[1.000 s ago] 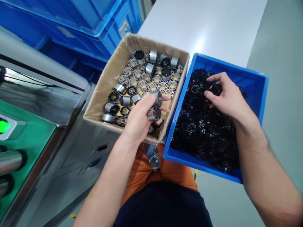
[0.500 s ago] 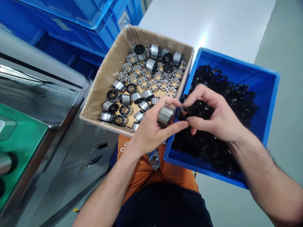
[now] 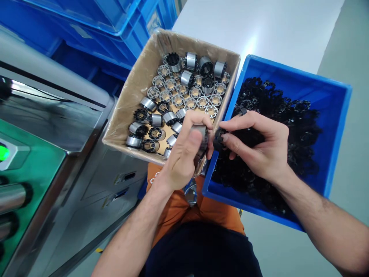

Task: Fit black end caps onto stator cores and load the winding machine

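Note:
My left hand (image 3: pixel 181 163) is closed around a silver motor stator core (image 3: pixel 201 132), its thumb lying across the top; motion blurs it slightly. Something dark shows at the core's right end. A black plastic ring (image 3: pixel 219 139) is pinched between the thumb and index finger of my right hand (image 3: pixel 263 148), just right of the core. Whether ring and core touch, I cannot tell. Both hands are above the meeting edges of a plastic-lined cardboard box (image 3: pixel 123 104) and a blue bin (image 3: pixel 336 127). A heap of black plastic rings (image 3: pixel 285 130) fills much of the bin.
Several stator cores (image 3: pixel 178 100), some with black ends, stand or lie in the box. Left is a machine with a green panel (image 3: pixel 37 169) and a glowing green light (image 3: pixel 4 152). Blue crates (image 3: pixel 115 42) stand behind, beside a white tabletop (image 3: pixel 225 23).
My left thumb has moved onto the core, which has turned. My right hand held a clump of black rings; now one ring sits at its fingertips. The view has shifted slightly.

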{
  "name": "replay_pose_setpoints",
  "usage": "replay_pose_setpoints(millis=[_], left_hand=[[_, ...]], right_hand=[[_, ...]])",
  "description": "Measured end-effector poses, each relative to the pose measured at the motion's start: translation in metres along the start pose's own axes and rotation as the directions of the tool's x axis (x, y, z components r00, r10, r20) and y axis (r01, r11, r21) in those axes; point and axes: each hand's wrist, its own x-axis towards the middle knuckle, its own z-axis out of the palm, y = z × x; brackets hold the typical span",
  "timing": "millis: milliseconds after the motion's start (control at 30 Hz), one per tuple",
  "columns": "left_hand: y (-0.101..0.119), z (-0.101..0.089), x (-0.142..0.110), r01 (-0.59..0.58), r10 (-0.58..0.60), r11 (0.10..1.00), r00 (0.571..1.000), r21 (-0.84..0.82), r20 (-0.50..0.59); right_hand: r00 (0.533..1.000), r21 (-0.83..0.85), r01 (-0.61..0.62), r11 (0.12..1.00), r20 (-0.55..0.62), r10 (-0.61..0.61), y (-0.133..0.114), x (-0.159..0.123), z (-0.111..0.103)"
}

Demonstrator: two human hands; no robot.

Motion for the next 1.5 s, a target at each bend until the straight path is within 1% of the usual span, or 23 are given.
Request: replay_pose_setpoints(millis=[67,100,333,433,567,633,733,767,800,867,933,967,1000,1033,1067,1133,1200,1233,1267,1333,1367,1433,1500], left_hand=[[-0.004,-0.001,-0.003,0.075,-0.071,0.993,0.997,-0.087,0.04],[-0.005,-0.002,-0.005,0.079,-0.073,0.992,0.996,-0.1,0.058],[-0.005,-0.005,-0.007,0.044,-0.05,0.997,0.994,0.064,0.102],[-0.003,-0.006,-0.008,0.058,-0.062,0.998,0.99,0.031,0.13],[-0.003,-0.007,-0.009,0.108,-0.1,0.993,0.985,-0.046,0.143],[-0.004,-0.007,-0.01,0.124,-0.113,0.99,0.983,-0.07,0.143],[-0.005,-0.006,-0.01,0.095,-0.088,0.994,0.987,-0.048,0.132],[-0.006,-0.006,-0.01,0.072,-0.068,0.997,0.99,-0.024,0.127],[-0.006,-0.006,-0.01,0.047,-0.047,0.999,0.991,0.002,0.126],[-0.006,-0.006,-0.01,0.009,-0.014,0.999,0.992,0.035,0.128],[-0.003,-0.006,-0.01,0.025,-0.03,0.999,0.992,0.042,0.123],[-0.002,-0.006,-0.01,0.038,-0.043,0.998,0.992,0.04,0.121],[-0.001,-0.006,-0.009,0.045,-0.049,0.998,0.991,0.035,0.122],[0.0,-0.006,-0.007,0.04,-0.043,0.999,0.992,0.026,0.122],[0.0,-0.005,-0.006,0.024,-0.026,1.0,0.993,0.016,0.112],[-0.002,-0.004,-0.002,-0.049,0.049,0.999,0.998,-0.007,0.029],[-0.005,-0.003,0.001,-0.098,0.098,0.995,0.989,0.003,-0.107],[-0.006,-0.002,0.002,-0.115,0.116,0.993,0.981,0.017,-0.154],[-0.006,-0.002,0.002,-0.125,0.129,0.991,0.977,0.038,-0.167],[-0.004,0.0,0.002,-0.146,0.157,0.983,0.983,0.108,-0.097],[-0.002,0.001,0.002,-0.188,0.196,0.97,0.98,0.157,-0.037],[0.002,0.003,0.0,-0.29,0.282,0.925,0.957,0.247,0.069],[0.005,0.004,-0.002,-0.335,0.327,0.888,0.942,0.314,0.08]], right_hand=[[0.999,0.025,-0.043,0.999,-0.018,0.043,0.0,-0.003,0.006],[0.998,0.032,-0.064,0.997,-0.02,0.064,0.0,-0.004,0.009],[0.992,0.035,-0.114,0.993,-0.058,0.116,0.0,-0.009,0.022],[0.986,0.058,-0.145,0.988,-0.075,0.149,0.0,-0.009,0.023],[0.987,0.013,-0.126,0.992,-0.094,0.127,-0.001,-0.008,0.024],[0.984,0.037,-0.152,0.988,-0.091,0.155,-0.003,-0.008,0.025],[0.972,0.106,-0.214,0.971,-0.079,0.223,-0.006,-0.009,0.028],[0.971,0.107,-0.215,0.971,-0.08,0.224,-0.007,-0.009,0.028],[0.975,0.086,-0.2,0.976,-0.082,0.207,-0.009,-0.01,0.028],[0.99,-0.009,-0.114,0.993,-0.088,0.113,-0.01,-0.01,0.027],[0.996,-0.101,-0.026,0.995,-0.088,0.017,-0.01,-0.009,0.025],[0.997,-0.109,-0.019,0.994,-0.082,0.01,-0.01,-0.008,0.024],[0.996,-0.081,-0.05,0.995,-0.073,0.044,-0.009,-0.007,0.023],[0.992,-0.021,-0.116,0.993,-0.058,0.115,-0.009,-0.005,0.021],[0.978,0.062,-0.202,0.977,-0.036,0.204,-0.01,-0.002,0.019],[0.931,0.244,-0.355,0.902,0.001,0.366,-0.013,0.004,0.014],[0.885,0.391,-0.426,0.816,-0.008,0.466,-0.02,0.01,0.009],[0.87,0.446,-0.434,0.783,-0.018,0.493,-0.024,0.013,0.008],[0.859,0.489,-0.435,0.756,-0.026,0.512,-0.028,0.015,0.007],[0.843,0.539,-0.445,0.715,-0.017,0.538,-0.032,0.015,0.006],[0.837,0.544,-0.458,0.703,-0.002,0.547,-0.032,0.015,0.006],[0.822,0.516,-0.502,0.694,0.034,0.568,-0.028,0.012,0.006],[0.818,0.453,-0.531,0.716,0.053,0.573,-0.02,0.01,0.005]])
